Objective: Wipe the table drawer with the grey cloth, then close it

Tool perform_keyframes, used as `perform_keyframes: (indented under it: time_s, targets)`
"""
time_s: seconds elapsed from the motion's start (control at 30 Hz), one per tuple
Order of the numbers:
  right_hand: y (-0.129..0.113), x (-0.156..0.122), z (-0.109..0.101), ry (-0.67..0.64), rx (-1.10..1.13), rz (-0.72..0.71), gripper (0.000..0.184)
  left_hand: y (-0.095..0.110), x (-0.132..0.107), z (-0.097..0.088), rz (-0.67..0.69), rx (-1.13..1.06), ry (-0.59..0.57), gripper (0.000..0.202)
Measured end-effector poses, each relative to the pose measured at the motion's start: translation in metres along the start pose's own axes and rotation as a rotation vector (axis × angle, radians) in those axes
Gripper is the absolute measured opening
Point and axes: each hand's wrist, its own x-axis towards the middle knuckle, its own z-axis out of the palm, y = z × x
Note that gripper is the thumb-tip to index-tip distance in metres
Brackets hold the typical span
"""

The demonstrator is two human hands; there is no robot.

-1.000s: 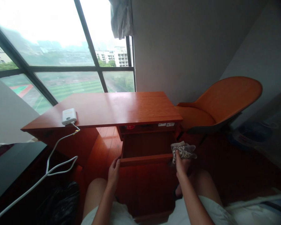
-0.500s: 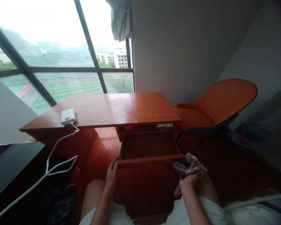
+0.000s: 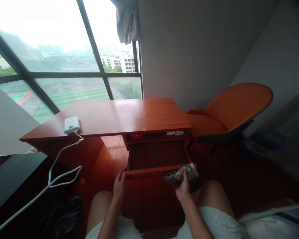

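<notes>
An open wooden drawer (image 3: 156, 171) sticks out from under the reddish desk (image 3: 119, 116); its inside looks bare. My left hand (image 3: 119, 186) grips the drawer's front at its left corner, fingers curled over the edge. My right hand (image 3: 182, 188) is closed on a crumpled patterned cloth (image 3: 180, 174), held against the drawer's front edge at the right end. My bare knees sit just below the drawer.
A white charger (image 3: 71, 125) lies on the desk's left part, its white cable (image 3: 57, 172) hanging down to the lower left. An orange chair (image 3: 229, 113) stands to the right. A window (image 3: 64, 66) is behind the desk. A black bag (image 3: 62, 217) lies at the lower left.
The drawer has slid further out. My right hand with the cloth dropped from beside the drawer, then moved left to the drawer's front edge. My left hand has stayed on the drawer.
</notes>
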Motion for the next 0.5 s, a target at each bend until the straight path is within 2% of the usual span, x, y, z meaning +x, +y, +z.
perform_keyframes:
  time_s: [0.13,0.23,0.37,0.43,0.5]
  targets:
    - [-0.017,0.015,0.009,0.238,-0.160,-0.275,0.061,0.002,-0.001,0.001,0.008,-0.008,-0.015,0.051]
    - [-0.036,0.026,0.016,0.382,-0.217,-0.373,0.061,0.005,-0.003,0.001,0.002,-0.009,-0.008,0.051]
    - [-0.050,0.031,0.031,0.563,-0.351,-0.369,0.061,0.006,-0.004,0.002,-0.020,-0.031,-0.028,0.050]
    - [-0.043,0.025,0.042,0.577,-0.407,-0.337,0.058,0.005,-0.003,0.004,-0.015,-0.050,-0.031,0.048]
    - [-0.024,0.014,0.056,0.515,-0.448,-0.303,0.057,0.004,-0.003,0.005,-0.005,-0.063,-0.031,0.048]
